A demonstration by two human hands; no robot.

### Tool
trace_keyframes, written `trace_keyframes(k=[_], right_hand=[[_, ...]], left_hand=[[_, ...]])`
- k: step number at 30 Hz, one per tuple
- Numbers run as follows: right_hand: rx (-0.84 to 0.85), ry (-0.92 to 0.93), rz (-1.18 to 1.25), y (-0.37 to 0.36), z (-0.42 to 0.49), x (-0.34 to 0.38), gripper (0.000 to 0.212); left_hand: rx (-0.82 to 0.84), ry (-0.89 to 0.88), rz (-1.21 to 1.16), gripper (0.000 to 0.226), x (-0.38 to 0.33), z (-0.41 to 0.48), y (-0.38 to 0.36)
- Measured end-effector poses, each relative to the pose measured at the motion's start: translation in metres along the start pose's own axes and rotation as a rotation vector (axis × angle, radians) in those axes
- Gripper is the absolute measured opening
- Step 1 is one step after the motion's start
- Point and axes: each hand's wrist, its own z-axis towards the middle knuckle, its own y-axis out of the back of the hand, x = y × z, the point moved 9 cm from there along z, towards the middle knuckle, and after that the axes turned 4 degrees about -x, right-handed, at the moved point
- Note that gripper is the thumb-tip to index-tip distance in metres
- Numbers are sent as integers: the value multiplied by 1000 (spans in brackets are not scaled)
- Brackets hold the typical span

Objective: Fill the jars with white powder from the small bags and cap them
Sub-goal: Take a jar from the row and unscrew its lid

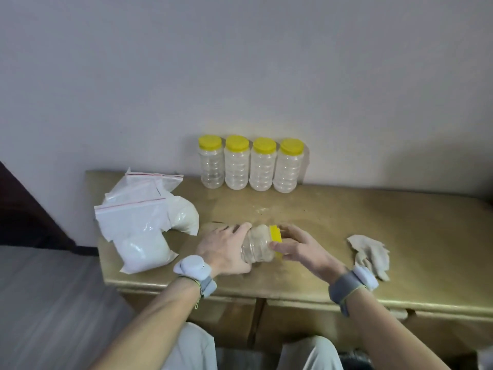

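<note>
left hand (226, 249) grips ribbed clear plastic jar (257, 247) sideways, frame center | right hand (298, 248) pinches its yellow lid (275, 234) | puffy powder bags (144, 222) left | crumpled rag (370, 255) right

i see open tabletop (333, 209) mid-right; capped jars (250, 164) block the back, powder bags (144, 222) left, a rag (370, 255) right.
</note>
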Motion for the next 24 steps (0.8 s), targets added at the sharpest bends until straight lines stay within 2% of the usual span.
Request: trace_keyframes(k=[3, 6, 8, 10, 11, 15, 16, 20, 24], right_hand=[[-9, -109, -11, 3, 1, -2, 71], [-25, -252, -221, 3, -1, -1, 65], [-2, -274, -289, 1, 0, -1, 64], [35, -241, -175, -2, 2, 1, 52], [64, -207, -99, -2, 3, 3, 53], [186, -121, -11, -3, 3, 6, 91], [167, -160, -9, -3, 2, 3, 90], [113, -211, -166, -5, 1, -2, 57], [130, -165, -118, 3, 1, 5, 52]], left_hand=[[-34, -6, 6, 82, 1, 0, 1], [-52, -25, 19, 82, -1, -1, 1], [-61, -35, 22, 83, -1, -2, 2], [-75, -34, 22, 82, -1, -3, 3], [-78, -33, 22, 82, 0, -3, 2], [-83, -32, 21, 84, 0, -2, 3], [-82, -33, 25, 84, 0, -2, 3], [-80, -37, 36, 81, -1, -3, 1], [-72, -48, 40, 79, -2, -3, 0]])
